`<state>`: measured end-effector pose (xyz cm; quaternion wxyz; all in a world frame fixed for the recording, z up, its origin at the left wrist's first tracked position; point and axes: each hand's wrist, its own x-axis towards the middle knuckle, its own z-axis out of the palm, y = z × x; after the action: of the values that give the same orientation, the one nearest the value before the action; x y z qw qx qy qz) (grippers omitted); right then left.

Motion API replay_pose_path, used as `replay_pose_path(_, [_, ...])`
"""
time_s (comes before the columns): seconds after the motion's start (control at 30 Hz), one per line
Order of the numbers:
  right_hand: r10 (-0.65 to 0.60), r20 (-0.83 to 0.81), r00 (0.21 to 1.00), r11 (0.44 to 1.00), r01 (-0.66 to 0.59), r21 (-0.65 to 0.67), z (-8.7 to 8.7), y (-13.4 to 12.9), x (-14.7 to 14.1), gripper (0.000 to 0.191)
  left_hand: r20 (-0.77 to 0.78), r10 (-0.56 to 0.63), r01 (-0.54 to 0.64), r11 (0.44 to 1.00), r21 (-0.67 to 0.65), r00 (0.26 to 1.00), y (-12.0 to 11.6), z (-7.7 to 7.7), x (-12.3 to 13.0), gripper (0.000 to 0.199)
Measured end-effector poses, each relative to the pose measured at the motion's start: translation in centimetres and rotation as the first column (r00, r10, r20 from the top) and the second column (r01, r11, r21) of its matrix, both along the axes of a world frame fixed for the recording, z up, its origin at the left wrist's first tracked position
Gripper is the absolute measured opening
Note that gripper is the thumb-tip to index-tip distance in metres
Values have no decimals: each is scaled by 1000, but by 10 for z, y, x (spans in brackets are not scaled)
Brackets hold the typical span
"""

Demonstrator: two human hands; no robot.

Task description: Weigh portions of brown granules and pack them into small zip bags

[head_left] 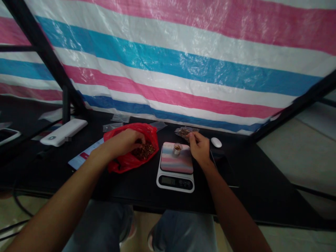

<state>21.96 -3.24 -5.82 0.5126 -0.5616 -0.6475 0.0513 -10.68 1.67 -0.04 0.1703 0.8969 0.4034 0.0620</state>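
Far to the left we see a phone [7, 134], and next to it a white power bank [63, 132] lies on the black bench [131, 196]. A blue and white paper [84, 156] sits just by a red plastic bag [150, 140], and part of the paper goes under the bag's edge. Lots of small brown bits [144, 151] lie in the bag. Our left hand [123, 143] is in the bag, with its fingers [139, 137] curled down into the bits. We cannot tell if the grip is shut on any of them.

Next comes a white kitchen scale [175, 182] with a striped top. On it stands a small white cup [177, 149] with some brown bits inside. Our right hand [200, 148] is just beside the cup, and its grip is pinched shut on a small clear bag [185, 132] of brown bits, held up off the bench. Past it are a white computer mouse [216, 142] and a dark tablet [222, 168] — and behind everything hangs a big striped plastic sheet [168, 70].
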Motion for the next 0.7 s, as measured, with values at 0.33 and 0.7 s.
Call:
replay_pose_path(0.33, [8,-6,1000,1000,-8,-13,-1,0,-2,34,-6,18,-18,1000,1,1000,-6,9,5,18])
replay_pose_path(0.7, [16,0,1000,1000,-16,-8,2,-1,-1,33,125,-81,77,996,42,989,-12,41,45,16])
